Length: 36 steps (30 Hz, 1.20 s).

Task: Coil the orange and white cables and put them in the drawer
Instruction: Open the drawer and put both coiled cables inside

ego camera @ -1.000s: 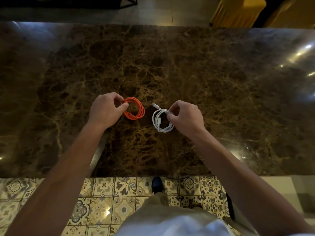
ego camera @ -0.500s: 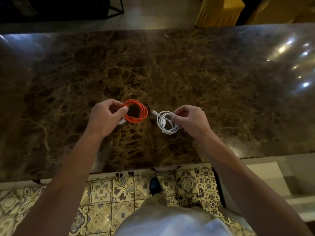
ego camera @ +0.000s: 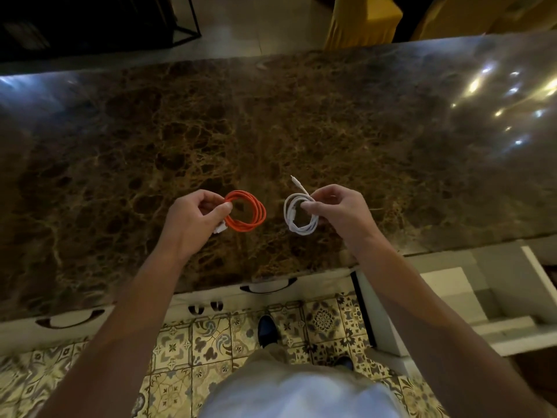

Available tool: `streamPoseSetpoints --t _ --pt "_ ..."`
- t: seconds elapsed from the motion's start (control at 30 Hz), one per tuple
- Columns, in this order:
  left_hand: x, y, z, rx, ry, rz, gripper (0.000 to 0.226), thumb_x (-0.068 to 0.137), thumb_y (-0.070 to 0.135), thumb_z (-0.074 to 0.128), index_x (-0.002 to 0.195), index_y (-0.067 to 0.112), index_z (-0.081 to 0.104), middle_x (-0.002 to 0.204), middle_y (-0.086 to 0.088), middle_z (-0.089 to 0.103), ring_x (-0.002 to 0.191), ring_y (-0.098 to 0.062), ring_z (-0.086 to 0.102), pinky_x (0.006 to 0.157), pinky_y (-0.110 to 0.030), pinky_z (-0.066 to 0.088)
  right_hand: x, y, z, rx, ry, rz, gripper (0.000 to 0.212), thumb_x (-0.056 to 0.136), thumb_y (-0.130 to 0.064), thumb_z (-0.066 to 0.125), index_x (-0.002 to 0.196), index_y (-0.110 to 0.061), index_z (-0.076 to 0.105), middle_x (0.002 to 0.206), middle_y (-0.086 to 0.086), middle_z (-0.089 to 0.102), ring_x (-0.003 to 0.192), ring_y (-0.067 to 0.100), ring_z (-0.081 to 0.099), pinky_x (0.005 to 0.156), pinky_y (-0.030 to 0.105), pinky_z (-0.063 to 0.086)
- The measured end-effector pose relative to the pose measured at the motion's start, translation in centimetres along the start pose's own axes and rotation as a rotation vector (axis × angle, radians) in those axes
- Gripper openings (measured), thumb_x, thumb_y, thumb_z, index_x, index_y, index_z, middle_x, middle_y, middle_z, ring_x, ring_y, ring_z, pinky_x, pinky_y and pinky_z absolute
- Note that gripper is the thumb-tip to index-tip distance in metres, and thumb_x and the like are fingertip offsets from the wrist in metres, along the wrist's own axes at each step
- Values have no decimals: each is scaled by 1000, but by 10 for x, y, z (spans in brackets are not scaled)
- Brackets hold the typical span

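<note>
My left hand (ego camera: 193, 220) pinches the left side of the coiled orange cable (ego camera: 251, 214), whose white plug pokes out under my thumb. My right hand (ego camera: 337, 211) pinches the top right of the coiled white cable (ego camera: 297, 218); one plug end sticks up and away from the coil. Both coils hang just above the dark marble countertop (ego camera: 301, 131), side by side and apart. An open white drawer (ego camera: 461, 297) shows at the lower right, below the counter's front edge.
Closed drawer fronts with dark curved handles (ego camera: 268, 286) run under the counter's front edge. Patterned floor tiles (ego camera: 193, 342) and my shoe lie below. Yellow-covered chairs (ego camera: 361, 22) stand beyond the counter's far edge, and a dark metal frame stands at the far left.
Both hands have lifted the coils off the countertop and held them slightly farther apart. The view has pulled back, so the drawer fronts and the open drawer at the right show more.
</note>
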State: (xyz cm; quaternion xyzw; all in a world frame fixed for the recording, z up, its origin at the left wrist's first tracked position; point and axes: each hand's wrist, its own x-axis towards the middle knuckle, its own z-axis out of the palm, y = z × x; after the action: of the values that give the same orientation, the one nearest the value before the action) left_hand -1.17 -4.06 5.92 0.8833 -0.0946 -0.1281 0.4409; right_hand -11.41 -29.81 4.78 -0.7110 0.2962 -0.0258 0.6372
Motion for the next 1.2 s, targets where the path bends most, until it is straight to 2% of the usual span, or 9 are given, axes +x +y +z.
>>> streamPoseSetpoints --t 0.13,0.23,0.43,0.53,0.67,0.77,0.87,1.03,1.2 --pt "-11 11 15 -27 -27 20 18 96 30 72 109 17 73 95 1 74 88 -15 72 75 -27 58 -10 4 -18 64 -8 -33 32 83 -13 87 112 -13 73 103 11 79 96 24 76 85 36 63" --pt "-19 24 31 -52 -45 29 16 96 29 73 107 18 73 94 1 74 88 -15 72 75 -30 60 -23 7 -39 126 -16 -23 43 83 -12 86 123 -14 71 104 9 81 97 23 76 85 34 62" --pt "-37 54 71 -102 -94 86 7 92 30 77 94 30 71 90 2 77 86 -16 75 81 -38 64 -54 21 -96 225 42 11 28 84 -7 83 110 -11 77 94 4 82 80 11 77 65 18 56" --pt "-49 67 96 -127 -127 96 7 91 28 78 93 29 72 87 -1 77 83 -20 75 79 -43 64 -71 33 -133 255 79 4 25 85 -4 81 108 -8 77 89 3 82 75 10 76 62 18 56" --pt "-73 86 137 -160 -196 107 8 92 27 79 97 23 73 87 -2 78 82 -18 75 77 -36 62 -93 55 -186 218 133 4 24 84 -9 83 107 -12 78 99 8 82 89 21 78 75 31 60" --pt "-91 95 166 -171 -232 98 11 93 27 78 99 20 73 85 -4 76 75 -17 73 69 -31 61 -107 74 -216 194 162 31 26 85 -2 80 107 -15 76 102 12 81 94 25 77 84 37 62" --pt "-112 102 201 -175 -249 92 11 92 27 78 98 19 72 83 -6 76 69 -15 71 64 -29 59 -121 96 -247 172 178 59 30 87 3 76 114 -9 74 96 8 82 90 22 77 82 33 64" --pt "-139 109 252 -184 -285 39 13 92 28 79 97 18 72 85 -6 76 73 -17 72 68 -30 60 -133 119 -293 110 189 110 31 89 8 71 118 0 72 104 18 79 94 26 76 79 32 64" --pt "-153 117 292 -151 -332 6 17 94 31 77 104 19 71 91 -2 76 83 -15 74 72 -27 61 -125 134 -322 -59 188 201 22 89 3 75 100 -16 74 99 9 79 97 25 77 81 36 64"
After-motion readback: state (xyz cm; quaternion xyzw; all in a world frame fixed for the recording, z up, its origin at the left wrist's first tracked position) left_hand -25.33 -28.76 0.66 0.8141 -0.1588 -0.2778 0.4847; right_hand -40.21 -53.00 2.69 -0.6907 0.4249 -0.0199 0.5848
